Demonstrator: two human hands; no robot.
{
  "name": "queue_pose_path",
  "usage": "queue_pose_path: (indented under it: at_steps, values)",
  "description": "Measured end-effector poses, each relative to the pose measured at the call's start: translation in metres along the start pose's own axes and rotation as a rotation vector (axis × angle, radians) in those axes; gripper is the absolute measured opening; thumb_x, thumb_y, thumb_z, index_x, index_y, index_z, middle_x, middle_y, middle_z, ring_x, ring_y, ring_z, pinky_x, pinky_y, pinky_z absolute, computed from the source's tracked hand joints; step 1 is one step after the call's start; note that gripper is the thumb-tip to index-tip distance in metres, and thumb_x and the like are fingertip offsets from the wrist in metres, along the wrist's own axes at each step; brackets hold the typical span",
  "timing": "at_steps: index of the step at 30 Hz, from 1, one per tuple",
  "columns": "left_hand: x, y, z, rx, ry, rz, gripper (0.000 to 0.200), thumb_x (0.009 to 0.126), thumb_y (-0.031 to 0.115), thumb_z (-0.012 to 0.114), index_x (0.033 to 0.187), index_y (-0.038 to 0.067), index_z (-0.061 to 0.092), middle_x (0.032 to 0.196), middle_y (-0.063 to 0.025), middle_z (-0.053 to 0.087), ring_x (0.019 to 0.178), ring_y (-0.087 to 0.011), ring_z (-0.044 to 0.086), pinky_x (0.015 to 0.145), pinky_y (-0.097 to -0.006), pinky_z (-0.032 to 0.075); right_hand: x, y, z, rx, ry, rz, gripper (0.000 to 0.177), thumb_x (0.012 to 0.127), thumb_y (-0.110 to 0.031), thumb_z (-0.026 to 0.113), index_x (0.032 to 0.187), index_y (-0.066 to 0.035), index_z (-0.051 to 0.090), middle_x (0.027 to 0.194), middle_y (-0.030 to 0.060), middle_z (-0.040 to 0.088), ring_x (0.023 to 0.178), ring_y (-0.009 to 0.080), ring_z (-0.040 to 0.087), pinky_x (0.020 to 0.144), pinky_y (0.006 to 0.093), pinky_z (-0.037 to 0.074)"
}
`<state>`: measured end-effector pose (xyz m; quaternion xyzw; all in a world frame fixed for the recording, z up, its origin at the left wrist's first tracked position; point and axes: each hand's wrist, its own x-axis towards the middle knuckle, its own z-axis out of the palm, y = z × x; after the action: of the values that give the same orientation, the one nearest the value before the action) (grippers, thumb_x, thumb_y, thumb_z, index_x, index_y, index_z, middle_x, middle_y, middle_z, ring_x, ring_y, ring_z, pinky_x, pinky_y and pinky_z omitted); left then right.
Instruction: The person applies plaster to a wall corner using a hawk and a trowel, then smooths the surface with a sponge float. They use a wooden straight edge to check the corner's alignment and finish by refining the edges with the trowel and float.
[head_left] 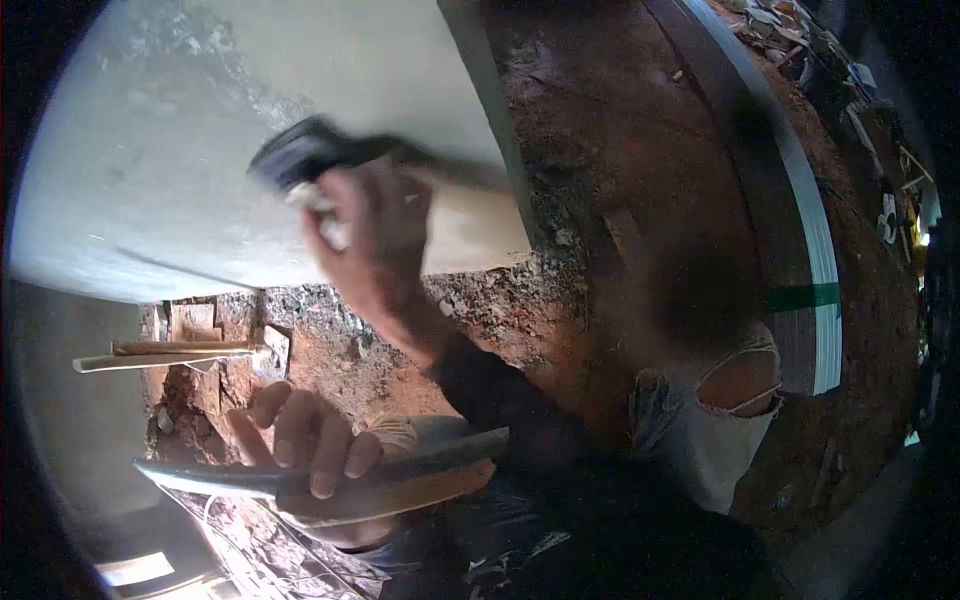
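My right hand [375, 220], blurred by motion, is closed round a dark, flat tool [300, 150] with a pale part near the fingers. The tool is at the surface of a smooth grey-white wall [190, 200]. Lower in the view, my left hand [310, 440] has its fingers curled over a long, slightly curved board [400, 490] with a thin, shiny edge. The palm and thumb of that hand are partly hidden.
Wooden-handled tools [170, 355] lie by rough reddish ground [540, 330] at the left. Stacked long panels [800, 300] with a green strap stretch along the right. Rubble [790, 40] lies at the upper right, and a torn-jeans knee [710, 420] shows at the lower right.
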<state>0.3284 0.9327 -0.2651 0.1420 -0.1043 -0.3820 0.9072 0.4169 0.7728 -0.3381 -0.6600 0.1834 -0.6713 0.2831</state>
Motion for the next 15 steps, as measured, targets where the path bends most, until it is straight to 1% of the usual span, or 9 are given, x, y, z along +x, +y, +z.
queue_pose_path:
  at_steps: [2,4,6,9,11,12,13,14,15]
  values:
    - [0.003,-0.005,0.006,0.001,-0.02,0.009,0.032,0.105,0.04,0.032,0.101,0.012,0.047,0.08,-0.0019,0.051,0.058,-0.0151,0.052,0.067,-0.0384,0.043,-0.013,-0.012,-0.006,0.074,-0.151,-0.009,0.045,0.072,-0.013,0.08,0.107,-0.007,0.053,0.09,0.0063,0.055,0.086,0.0234,0.055,0.079,0.0428,0.036]
    - [0.0,-0.001,0.004,-0.03,-0.001,-0.015,0.034,0.105,0.042,0.032,0.104,0.012,0.048,0.077,-0.0005,0.05,0.058,-0.015,0.051,0.068,-0.0379,0.043,-0.044,0.006,-0.027,0.126,-0.048,0.048,0.043,0.077,-0.008,0.077,0.11,-0.006,0.049,0.089,0.0054,0.054,0.084,0.0198,0.056,0.079,0.0406,0.039]
    - [-0.005,0.003,0.0,-0.041,-0.027,-0.004,0.037,0.105,0.044,0.031,0.106,0.011,0.049,0.079,-0.0011,0.051,0.059,-0.0156,0.051,0.068,-0.0376,0.042,-0.047,0.022,-0.036,0.154,0.19,0.379,0.041,0.082,-0.003,0.074,0.111,-0.006,0.046,0.091,0.0051,0.052,0.081,0.0144,0.055,0.074,0.0324,0.045]
    - [-0.011,0.005,0.004,-0.015,-0.045,-0.013,0.042,0.105,0.046,0.029,0.106,0.01,0.05,0.082,-0.0021,0.051,0.064,-0.0159,0.051,0.068,-0.037,0.042,0.01,0.023,-0.039,0.247,0.381,0.287,0.042,0.081,-0.004,0.077,0.107,-0.003,0.044,0.096,0.0055,0.05,0.077,0.0096,0.054,0.062,0.0197,0.045]
    - [-0.008,0.003,0.001,-0.042,-0.078,-0.02,0.042,0.105,0.047,0.029,0.105,0.01,0.049,0.081,-0.002,0.05,0.063,-0.0157,0.049,0.068,-0.0365,0.041,0.038,-0.002,-0.016,0.132,0.368,0.032,0.036,0.078,-0.007,0.081,0.101,-0.003,0.053,0.093,0.0061,0.056,0.078,0.0133,0.056,0.065,0.0264,0.047]
    - [-0.006,0.002,0.001,-0.05,-0.087,-0.024,0.042,0.105,0.048,0.029,0.105,0.01,0.048,0.08,-0.0021,0.049,0.063,-0.0157,0.049,0.068,-0.0364,0.041,0.044,-0.02,-0.013,0.019,0.237,-0.034,0.036,0.075,-0.01,0.083,0.1,-0.004,0.058,0.09,0.0074,0.059,0.079,0.0179,0.058,0.07,0.0316,0.047]
    - [-0.003,0.002,-0.001,-0.055,-0.099,-0.03,0.042,0.105,0.048,0.029,0.106,0.01,0.048,0.081,-0.0023,0.049,0.063,-0.0155,0.049,0.068,-0.0366,0.041,0.042,-0.032,0.002,0.143,0.05,0.03,0.038,0.073,-0.011,0.083,0.102,-0.005,0.059,0.09,0.0082,0.06,0.08,0.0209,0.058,0.074,0.0346,0.045]
    - [-0.001,0.001,-0.003,-0.061,-0.113,-0.035,0.042,0.105,0.048,0.028,0.106,0.01,0.047,0.081,-0.0024,0.049,0.063,-0.0153,0.049,0.068,-0.0367,0.041,0.038,-0.033,-0.001,0.05,-0.049,-0.071,0.036,0.075,-0.01,0.081,0.104,-0.006,0.06,0.09,0.0077,0.06,0.081,0.0208,0.059,0.076,0.037,0.044]
    - [0.001,0.0,-0.004,-0.087,-0.142,-0.041,0.043,0.105,0.049,0.026,0.108,0.01,0.046,0.083,-0.0038,0.05,0.065,-0.0166,0.05,0.069,-0.0383,0.042,0.027,-0.032,-0.004,0.12,-0.017,-0.019,0.035,0.075,-0.01,0.08,0.103,-0.007,0.059,0.091,0.0078,0.06,0.082,0.0214,0.06,0.076,0.0384,0.044]
